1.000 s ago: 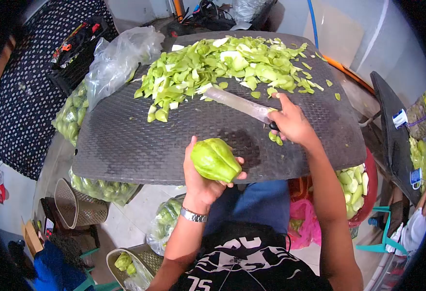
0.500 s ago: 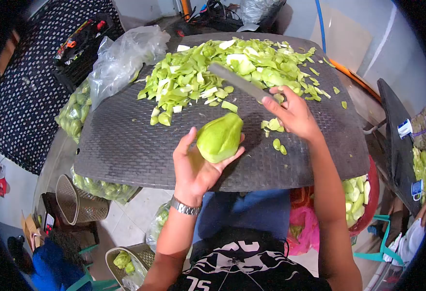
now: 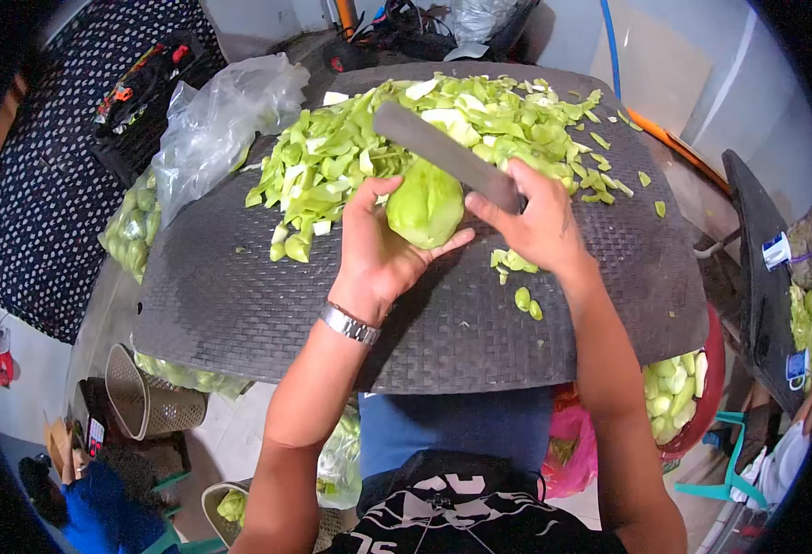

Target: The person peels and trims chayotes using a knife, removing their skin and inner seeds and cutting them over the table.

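A pale green chayote [image 3: 424,205], its skin pared smooth, rests in my left hand [image 3: 378,245], with the fingers curled under and beside it. My right hand [image 3: 540,222] grips a knife [image 3: 443,150] by its handle end. The broad grey blade slants up and to the left, above the chayote; whether it touches the fruit I cannot tell. Beyond both hands, a wide heap of green peelings [image 3: 323,175] covers the far part of the dark woven-pattern table [image 3: 240,305]. A few small cut pieces [image 3: 528,303] lie close to my right wrist.
A clear plastic bag [image 3: 221,129] sits at the table's left edge, above bagged chayotes [image 3: 131,226]. A red basin [image 3: 711,369] of peeled chayotes stands below right. Wicker-style bins [image 3: 147,392] are lower left. A person in blue [image 3: 110,508] is at bottom left.
My left hand has lifted the chayote slightly away from me and to the right. The knife has come closer, now over the fruit, and my right hand has moved down a little.
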A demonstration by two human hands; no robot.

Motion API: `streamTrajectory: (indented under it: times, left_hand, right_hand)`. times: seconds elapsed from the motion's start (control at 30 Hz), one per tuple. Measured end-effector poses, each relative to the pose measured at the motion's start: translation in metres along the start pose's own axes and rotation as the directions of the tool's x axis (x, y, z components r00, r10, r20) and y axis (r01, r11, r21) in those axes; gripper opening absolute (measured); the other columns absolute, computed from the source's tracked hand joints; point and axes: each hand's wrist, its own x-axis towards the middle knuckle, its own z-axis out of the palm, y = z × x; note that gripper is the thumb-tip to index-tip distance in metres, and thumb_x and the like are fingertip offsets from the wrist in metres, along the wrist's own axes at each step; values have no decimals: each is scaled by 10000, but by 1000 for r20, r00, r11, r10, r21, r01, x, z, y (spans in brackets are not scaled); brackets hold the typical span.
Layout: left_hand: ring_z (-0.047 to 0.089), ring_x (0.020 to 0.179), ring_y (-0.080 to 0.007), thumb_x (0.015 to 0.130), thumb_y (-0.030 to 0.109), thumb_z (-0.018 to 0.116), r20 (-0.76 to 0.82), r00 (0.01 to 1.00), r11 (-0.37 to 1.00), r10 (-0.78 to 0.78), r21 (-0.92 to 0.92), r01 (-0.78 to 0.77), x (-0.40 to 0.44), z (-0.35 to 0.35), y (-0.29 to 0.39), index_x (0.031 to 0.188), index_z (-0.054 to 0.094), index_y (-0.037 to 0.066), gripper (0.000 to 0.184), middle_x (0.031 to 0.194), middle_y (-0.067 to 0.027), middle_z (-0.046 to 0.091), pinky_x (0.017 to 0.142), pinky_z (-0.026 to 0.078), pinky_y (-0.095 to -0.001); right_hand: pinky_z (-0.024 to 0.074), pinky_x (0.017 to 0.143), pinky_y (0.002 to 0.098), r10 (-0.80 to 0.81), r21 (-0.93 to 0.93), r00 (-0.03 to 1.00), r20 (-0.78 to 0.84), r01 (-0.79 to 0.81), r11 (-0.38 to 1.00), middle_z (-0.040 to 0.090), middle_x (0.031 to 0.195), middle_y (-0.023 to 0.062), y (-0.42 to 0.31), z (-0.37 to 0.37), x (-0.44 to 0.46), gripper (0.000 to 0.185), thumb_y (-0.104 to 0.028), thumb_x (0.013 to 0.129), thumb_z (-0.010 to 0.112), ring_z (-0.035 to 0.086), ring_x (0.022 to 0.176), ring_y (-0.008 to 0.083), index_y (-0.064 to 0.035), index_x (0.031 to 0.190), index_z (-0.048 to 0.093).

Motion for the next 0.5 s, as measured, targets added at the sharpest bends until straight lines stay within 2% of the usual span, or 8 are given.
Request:
streamTrajectory:
  times: [0.03,0.13,0.17,0.27,0.3,0.4,0.5]
  left_hand:
    - [655,1176,-333,1005,392,544,-8,1000,999,29,24,-28,5,8,-1,1392,569,55,514,1318,-165,664,968,555,-527]
    - [669,1137,-328,1015,384,545,98,995,1000,23,-8,-22,29,-30,-1,1377,565,82,472,1247,-152,671,970,554,-512]
    - [674,1119,-298,1021,419,562,-50,993,990,105,96,-100,36,-34,-7,1330,597,120,432,1231,-112,682,895,558,-474]
    - [674,1116,-275,1014,478,585,-197,977,980,86,191,-48,21,-14,-9,1309,616,119,466,1207,-90,693,868,557,-455]
    - [689,1094,-269,1007,509,604,-127,991,992,31,129,-14,21,-24,-8,1299,627,109,496,1201,-93,704,895,562,-448]
    - [692,1091,-323,1015,498,577,-13,1000,1000,-23,-14,23,25,-40,-11,1262,663,56,514,1189,-173,716,1016,531,-493]
    - [713,1046,-313,1016,494,574,-37,999,1000,30,4,-30,25,-32,-17,1248,680,69,496,1147,-171,734,994,556,-469]
  right_hand:
    - [530,599,444,0,-1,1000,22,0,1000,659,691,179,1,1,-2,581,-556,837,831,690,637,360,-17,905,626]
    - [552,634,484,-28,-63,996,79,33,997,658,690,201,6,2,-12,683,-666,798,804,708,682,420,-31,971,619]
    - [557,642,490,-32,-101,995,93,42,994,659,689,206,1,0,-15,700,-684,790,798,712,693,429,-35,982,617]
    - [572,658,514,-32,-161,982,185,62,985,665,684,214,-1,4,-19,762,-746,758,776,718,712,450,-49,1016,605]
    - [572,654,518,-43,-172,977,211,81,982,666,682,213,-5,6,-21,769,-753,756,771,718,708,449,-49,1018,604]
    - [574,637,536,-86,-206,964,253,141,968,677,680,201,-13,11,-25,801,-796,757,729,721,695,441,-53,1029,603]
    - [575,630,537,-113,-234,962,249,173,957,687,687,193,-12,18,-28,799,-801,766,714,723,691,436,-56,1035,610]
